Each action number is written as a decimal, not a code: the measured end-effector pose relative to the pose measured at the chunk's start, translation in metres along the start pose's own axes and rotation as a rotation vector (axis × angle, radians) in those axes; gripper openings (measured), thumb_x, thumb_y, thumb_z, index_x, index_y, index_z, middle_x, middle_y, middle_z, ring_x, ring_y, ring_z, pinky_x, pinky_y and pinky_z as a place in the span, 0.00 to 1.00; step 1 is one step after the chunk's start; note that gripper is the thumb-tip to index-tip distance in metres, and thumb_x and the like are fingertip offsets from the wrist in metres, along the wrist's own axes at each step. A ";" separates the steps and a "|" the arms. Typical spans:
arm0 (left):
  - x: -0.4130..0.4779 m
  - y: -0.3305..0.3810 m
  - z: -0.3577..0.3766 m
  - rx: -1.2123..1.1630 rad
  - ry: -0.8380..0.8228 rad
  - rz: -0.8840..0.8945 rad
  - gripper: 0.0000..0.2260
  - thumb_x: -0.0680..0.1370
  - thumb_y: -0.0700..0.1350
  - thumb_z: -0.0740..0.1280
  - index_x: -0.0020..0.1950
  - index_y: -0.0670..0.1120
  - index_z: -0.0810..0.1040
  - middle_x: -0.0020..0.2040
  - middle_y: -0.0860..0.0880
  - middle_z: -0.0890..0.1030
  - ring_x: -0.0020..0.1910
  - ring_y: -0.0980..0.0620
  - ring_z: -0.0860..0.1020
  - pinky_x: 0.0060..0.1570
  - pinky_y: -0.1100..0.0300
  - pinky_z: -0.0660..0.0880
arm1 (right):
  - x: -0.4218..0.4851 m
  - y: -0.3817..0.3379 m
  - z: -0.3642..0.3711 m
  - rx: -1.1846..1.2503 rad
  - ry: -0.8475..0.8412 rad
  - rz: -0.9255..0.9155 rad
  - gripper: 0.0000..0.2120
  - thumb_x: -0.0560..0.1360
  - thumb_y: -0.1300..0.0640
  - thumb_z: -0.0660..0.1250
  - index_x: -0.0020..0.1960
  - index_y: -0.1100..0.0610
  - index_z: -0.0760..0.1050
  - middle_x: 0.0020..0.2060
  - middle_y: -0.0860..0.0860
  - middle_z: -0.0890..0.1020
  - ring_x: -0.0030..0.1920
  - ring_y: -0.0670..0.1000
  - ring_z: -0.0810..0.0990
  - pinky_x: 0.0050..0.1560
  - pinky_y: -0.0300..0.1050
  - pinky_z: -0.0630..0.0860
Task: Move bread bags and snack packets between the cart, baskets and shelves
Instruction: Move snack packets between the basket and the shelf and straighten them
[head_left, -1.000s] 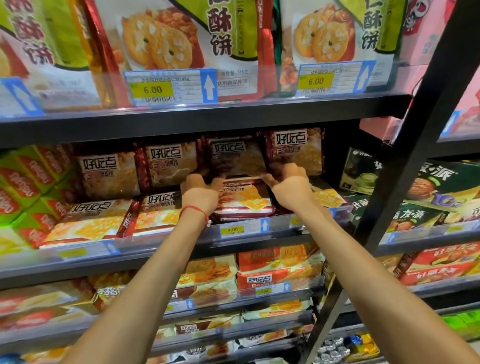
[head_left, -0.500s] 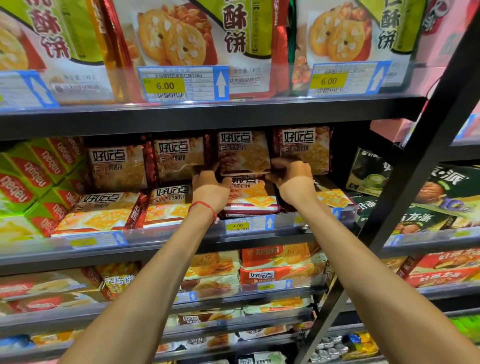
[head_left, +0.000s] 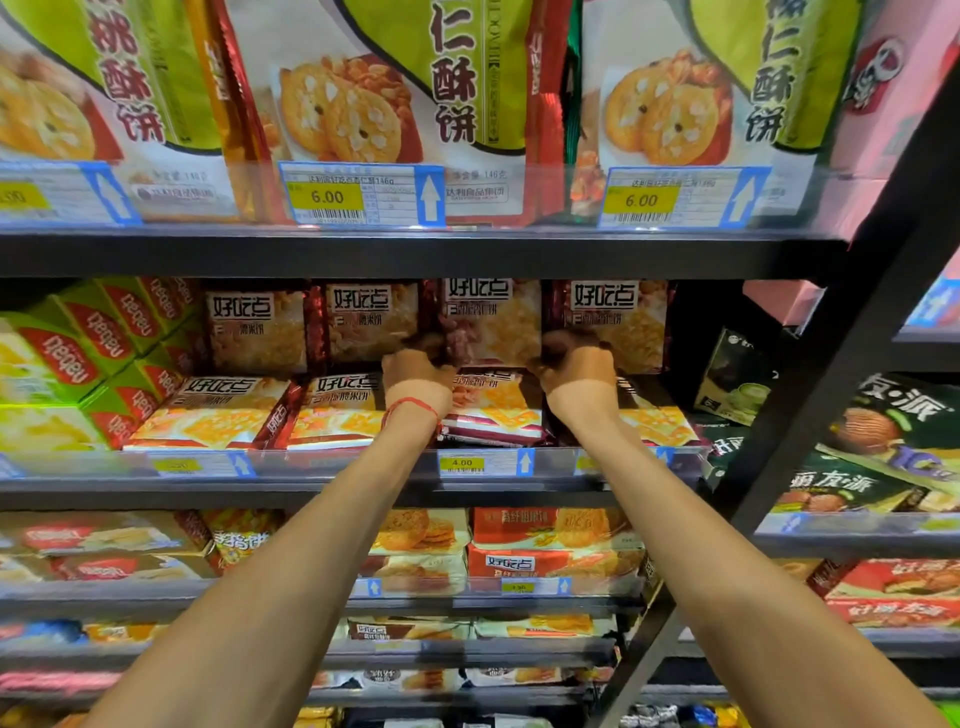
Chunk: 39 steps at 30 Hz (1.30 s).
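An upright brown cracker packet stands at the back of the middle shelf, third in a row of like packets. My left hand grips its lower left corner and my right hand grips its lower right corner, fingers curled. Below the hands a stack of flat cracker packets lies at the shelf front. A red string circles my left wrist.
Large cookie bags fill the top shelf behind price tags. Green boxes sit at the left. A slanted black upright divides off the right bay with dark green pie boxes. Lower shelves hold more biscuit packets.
Both hands have risen from the flat stack to the bottom corners of the upright packet, and the view has moved closer to the shelf.
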<state>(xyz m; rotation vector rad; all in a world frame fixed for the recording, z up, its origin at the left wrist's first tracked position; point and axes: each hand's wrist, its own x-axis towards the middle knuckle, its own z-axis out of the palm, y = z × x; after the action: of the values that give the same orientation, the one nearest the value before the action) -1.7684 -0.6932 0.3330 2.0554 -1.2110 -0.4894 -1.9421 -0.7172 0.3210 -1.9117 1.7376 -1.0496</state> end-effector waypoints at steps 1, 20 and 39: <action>-0.002 0.002 0.001 0.016 -0.014 -0.004 0.18 0.83 0.47 0.66 0.67 0.36 0.77 0.69 0.36 0.72 0.65 0.38 0.73 0.64 0.52 0.70 | -0.001 -0.001 -0.001 -0.010 -0.007 -0.014 0.15 0.81 0.65 0.68 0.66 0.55 0.81 0.60 0.55 0.85 0.62 0.57 0.82 0.61 0.45 0.76; -0.125 -0.049 -0.068 0.634 0.128 0.689 0.19 0.81 0.48 0.66 0.70 0.42 0.76 0.69 0.43 0.77 0.65 0.41 0.74 0.62 0.43 0.76 | -0.092 -0.009 -0.038 -0.362 -0.071 -0.710 0.18 0.77 0.52 0.69 0.66 0.54 0.79 0.60 0.49 0.83 0.61 0.54 0.78 0.58 0.50 0.73; -0.318 -0.316 -0.219 0.993 0.121 0.086 0.25 0.81 0.56 0.59 0.76 0.46 0.68 0.73 0.42 0.72 0.72 0.40 0.69 0.66 0.42 0.70 | -0.328 -0.162 0.133 -0.334 -0.463 -1.196 0.27 0.79 0.44 0.63 0.75 0.54 0.73 0.73 0.53 0.75 0.73 0.59 0.71 0.72 0.57 0.67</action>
<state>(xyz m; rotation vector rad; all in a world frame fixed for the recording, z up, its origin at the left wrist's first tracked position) -1.5966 -0.2319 0.2477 2.7405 -1.6469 0.3763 -1.7248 -0.4012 0.2517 -3.1586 0.4147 -0.4816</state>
